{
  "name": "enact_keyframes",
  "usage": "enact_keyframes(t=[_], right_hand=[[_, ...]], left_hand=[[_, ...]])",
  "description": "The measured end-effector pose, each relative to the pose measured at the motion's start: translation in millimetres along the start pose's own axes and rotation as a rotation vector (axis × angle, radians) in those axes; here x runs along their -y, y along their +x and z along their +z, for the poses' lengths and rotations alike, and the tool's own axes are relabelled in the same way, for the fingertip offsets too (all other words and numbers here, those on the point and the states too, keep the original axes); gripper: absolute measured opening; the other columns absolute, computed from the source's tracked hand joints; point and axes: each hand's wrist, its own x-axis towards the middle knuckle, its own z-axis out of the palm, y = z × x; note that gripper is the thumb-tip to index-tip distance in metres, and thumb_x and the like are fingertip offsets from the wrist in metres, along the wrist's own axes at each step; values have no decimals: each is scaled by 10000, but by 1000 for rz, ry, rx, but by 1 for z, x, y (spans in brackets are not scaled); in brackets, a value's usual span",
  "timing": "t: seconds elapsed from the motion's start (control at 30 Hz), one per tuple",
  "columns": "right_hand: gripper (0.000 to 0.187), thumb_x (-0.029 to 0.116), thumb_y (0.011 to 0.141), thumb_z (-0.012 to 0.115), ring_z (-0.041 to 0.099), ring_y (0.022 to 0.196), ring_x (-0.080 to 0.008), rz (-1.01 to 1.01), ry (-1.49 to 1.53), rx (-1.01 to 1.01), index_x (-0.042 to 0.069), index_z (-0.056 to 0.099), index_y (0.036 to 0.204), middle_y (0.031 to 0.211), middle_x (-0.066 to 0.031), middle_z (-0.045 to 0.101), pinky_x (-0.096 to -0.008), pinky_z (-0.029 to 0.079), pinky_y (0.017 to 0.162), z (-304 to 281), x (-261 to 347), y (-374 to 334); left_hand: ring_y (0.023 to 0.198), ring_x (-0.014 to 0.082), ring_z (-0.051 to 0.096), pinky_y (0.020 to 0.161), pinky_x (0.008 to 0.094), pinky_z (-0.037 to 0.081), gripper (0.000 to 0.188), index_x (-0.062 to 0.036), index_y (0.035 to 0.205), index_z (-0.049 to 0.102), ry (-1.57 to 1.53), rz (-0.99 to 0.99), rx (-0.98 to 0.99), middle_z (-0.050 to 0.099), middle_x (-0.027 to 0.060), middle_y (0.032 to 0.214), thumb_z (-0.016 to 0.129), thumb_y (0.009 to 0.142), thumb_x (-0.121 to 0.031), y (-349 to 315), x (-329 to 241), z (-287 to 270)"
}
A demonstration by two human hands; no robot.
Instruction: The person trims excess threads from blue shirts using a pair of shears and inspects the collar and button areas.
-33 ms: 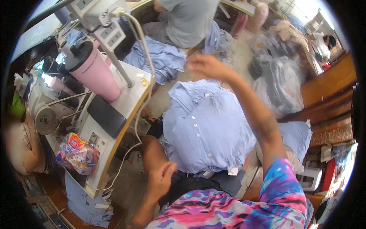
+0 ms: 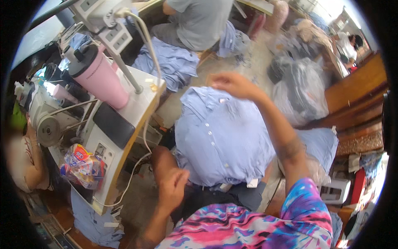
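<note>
One blue shirt lies between the half-open, empty left hand and the loosely curled right hand, whose contents I cannot tell.

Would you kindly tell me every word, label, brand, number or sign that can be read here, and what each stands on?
I won't copy wording, only say where it stands.
Pink tumbler: dark lettering below the lid.
Colourful plastic packet: pale letters on red.
White power adapter: dark marks, too small to read.
Light-blue shirt: collar label and white tag, both too small to read.
</note>
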Motion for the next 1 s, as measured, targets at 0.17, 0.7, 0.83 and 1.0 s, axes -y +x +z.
enact_keyframes(t=[0.17,0.7,0.83,1.0], right_hand=[[580,460,817,865,657,954,-307,499,-228,-635,-2,659,1100,989,-175,674,-394,528,842,43,16,-261],[188,199,984,643,689,769,-385,367,-331,-908,36,574,924,872,-180,697,-490,502,666,40,97,-329],[163,179,1011,614,678,694,-346,111,-303,-1083,18,618,1032,816,-192,692,-447,505,651,-40,113,-284],[224,199,1026,624,606,692,-166,52,127,-1126,-25,637,1032,783,-83,671,-354,497,650,-86,153,-241]], left_hand=[[826,240,668,702,363,523,275,-18,1014,705,373,411,91,662,98,942,815,869,-224,49,-26,27],[618,55,449,566,258,381,179,-22,858,640,127,277,298,500,-49,675,773,911,-128,16,-61,46],[578,1,392,512,196,293,178,-59,835,603,-304,294,212,479,-83,698,741,934,-112,3,-127,48],[518,6,394,438,197,284,124,-100,875,582,-442,445,-24,487,-72,717,677,950,-127,20,-185,34]])
